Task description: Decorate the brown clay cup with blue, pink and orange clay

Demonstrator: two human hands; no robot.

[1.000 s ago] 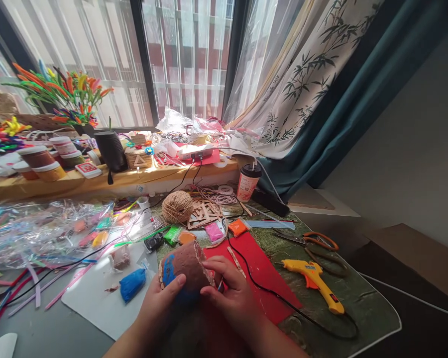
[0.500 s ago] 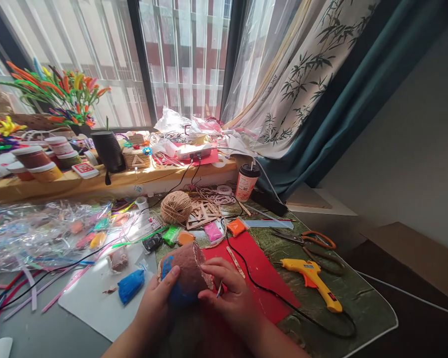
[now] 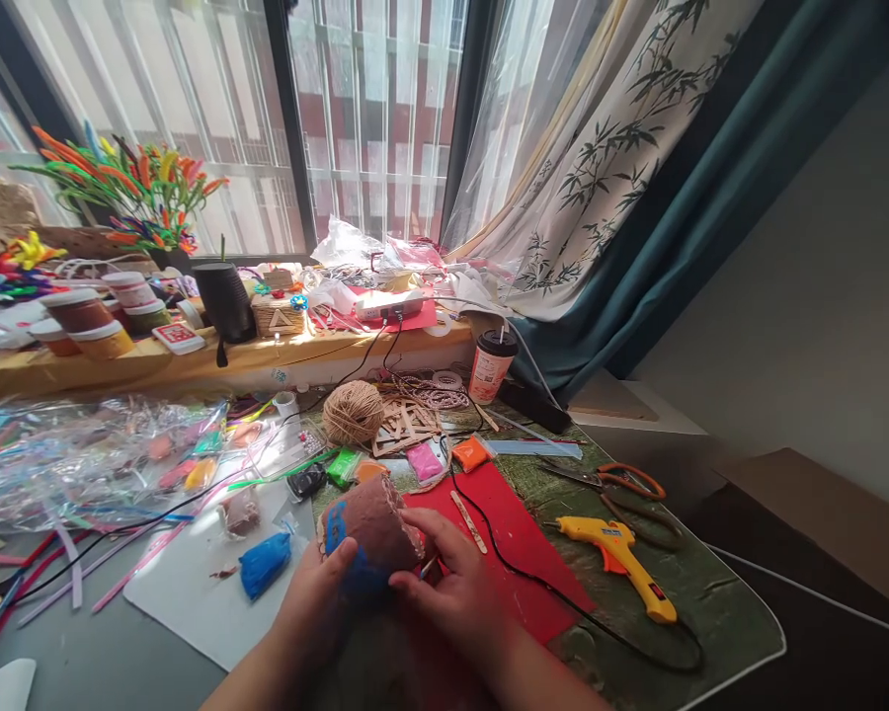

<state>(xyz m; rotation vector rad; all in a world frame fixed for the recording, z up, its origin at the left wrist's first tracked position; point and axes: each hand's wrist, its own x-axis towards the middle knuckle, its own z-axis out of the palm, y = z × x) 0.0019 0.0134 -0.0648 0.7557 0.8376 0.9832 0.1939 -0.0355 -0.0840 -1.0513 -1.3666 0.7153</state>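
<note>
A brown clay-covered pot (image 3: pixel 374 523) with blue patches lies tilted on its side, its rough rim facing right. Wrapped around its near left side is my left hand (image 3: pixel 322 583), thumb on the wall. My right hand (image 3: pixel 451 573) is at the rim, fingertips touching the edge. Between its thumb and fingers is a thin stick (image 3: pixel 428 568), mostly hidden, so its exact kind does not show. Left of the pot, a blue clay packet (image 3: pixel 265 563) rests on a white board (image 3: pixel 193 592). Beneath the right hand spreads a red sheet (image 3: pixel 537 583) with a wooden craft stick (image 3: pixel 469 521) on it.
A yellow glue gun (image 3: pixel 622 558) and orange-handled scissors (image 3: pixel 622 479) lie at right; the gun's black cord crosses the red sheet. Behind the pot are a twine ball (image 3: pixel 354 412), orange clay packet (image 3: pixel 473 452) and paper cup (image 3: pixel 493 365). Plastic bags (image 3: pixel 96 459) cover the left.
The pot has tilted slightly, its rim rising a little. My right fingers have shifted along the rim, and less of the thin stick shows. The whole view has drifted slightly.
</note>
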